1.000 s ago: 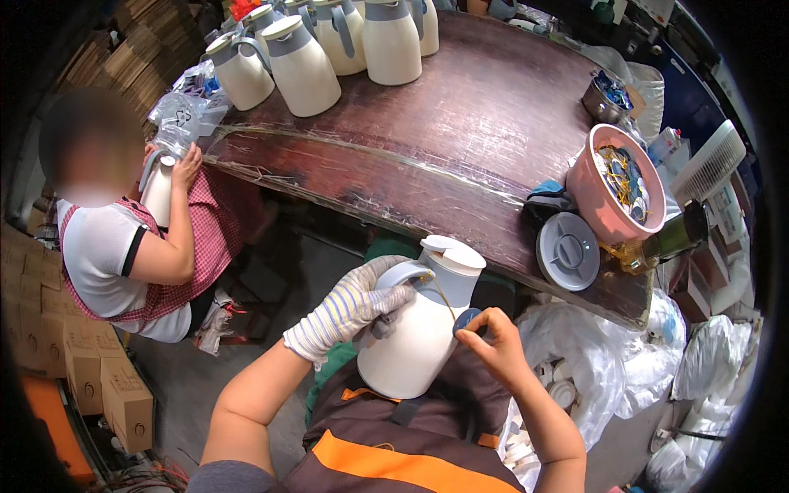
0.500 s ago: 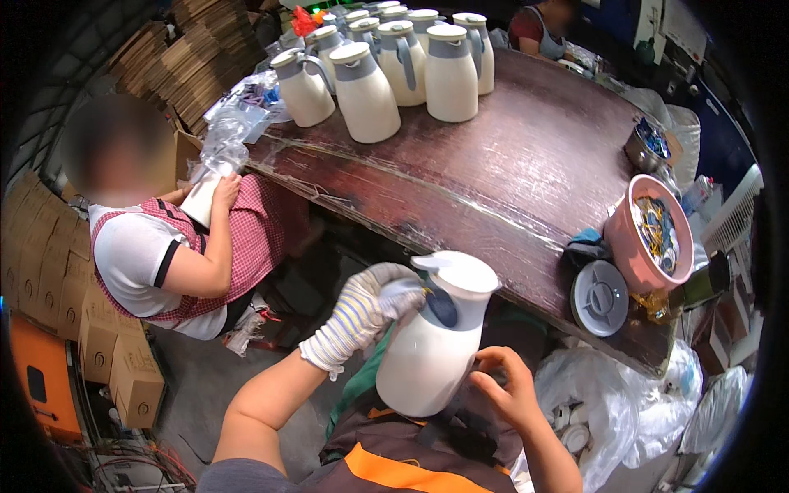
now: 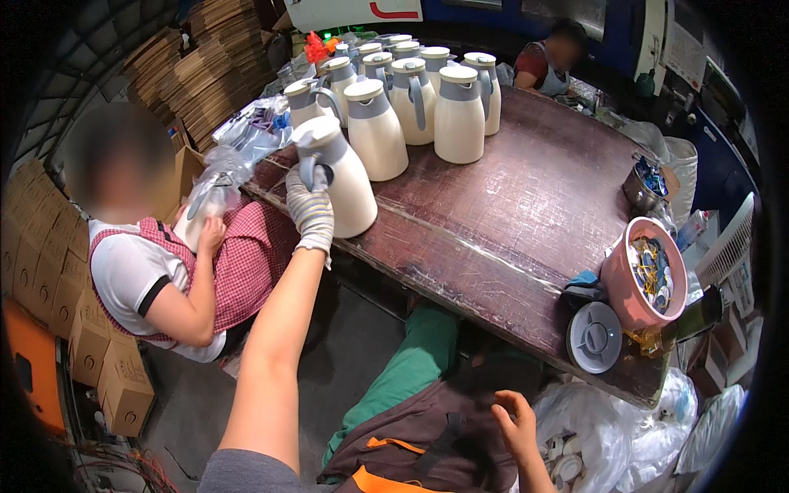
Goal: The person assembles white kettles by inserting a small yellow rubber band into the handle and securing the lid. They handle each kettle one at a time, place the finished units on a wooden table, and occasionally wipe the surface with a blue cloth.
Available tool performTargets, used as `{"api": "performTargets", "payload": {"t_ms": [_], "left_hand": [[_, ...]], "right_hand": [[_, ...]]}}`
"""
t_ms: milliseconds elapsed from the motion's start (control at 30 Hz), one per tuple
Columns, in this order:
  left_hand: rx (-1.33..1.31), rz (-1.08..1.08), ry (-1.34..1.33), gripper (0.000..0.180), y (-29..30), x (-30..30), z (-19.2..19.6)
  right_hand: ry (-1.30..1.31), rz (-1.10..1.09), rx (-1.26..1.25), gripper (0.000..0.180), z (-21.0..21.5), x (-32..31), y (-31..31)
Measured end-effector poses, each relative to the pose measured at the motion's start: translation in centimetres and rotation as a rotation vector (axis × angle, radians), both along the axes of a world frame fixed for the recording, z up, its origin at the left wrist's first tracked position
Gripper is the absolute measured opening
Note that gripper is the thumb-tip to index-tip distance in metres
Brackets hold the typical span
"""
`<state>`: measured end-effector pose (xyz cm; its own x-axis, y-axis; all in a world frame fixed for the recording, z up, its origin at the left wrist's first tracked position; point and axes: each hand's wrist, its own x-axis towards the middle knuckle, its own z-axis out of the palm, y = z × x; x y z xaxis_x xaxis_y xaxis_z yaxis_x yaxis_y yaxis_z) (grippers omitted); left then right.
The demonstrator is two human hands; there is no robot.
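Left hand (image 3: 311,209): gripping handle (image 3: 307,171)
Right hand (image 3: 518,423): empty, fingers apart
Jug (image 3: 349,197): apparently being set on table (image 3: 501,197)
Next: probably calls for release

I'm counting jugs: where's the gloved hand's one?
In the head view, the jug is left of centre, at the near edge of the table, beside other jugs.

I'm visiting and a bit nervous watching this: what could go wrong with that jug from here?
The front jug, held by the gloved left hand, is close to the near edge of the table, so it might tip off if let go there. It could also knock the jug just behind it, which stands close by.
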<state>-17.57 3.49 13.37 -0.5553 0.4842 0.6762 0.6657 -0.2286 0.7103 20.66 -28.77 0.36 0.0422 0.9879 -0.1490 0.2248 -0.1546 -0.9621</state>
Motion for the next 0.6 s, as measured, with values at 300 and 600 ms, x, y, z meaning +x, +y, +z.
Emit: {"api": "performTargets", "payload": {"t_ms": [300,600], "left_hand": [[-0.546,-0.092,-0.248,0.083,7.7,-5.5,-6.6],[-0.566,-0.144,0.666,0.045,0.9,7.8,-16.5]], "right_hand": [[0.006,-0.064,-0.136,0.022,-5.3,1.2,-2.3],[-0.248,-0.301,-0.054,0.011,-6.3,0.2,-0.5]]}}
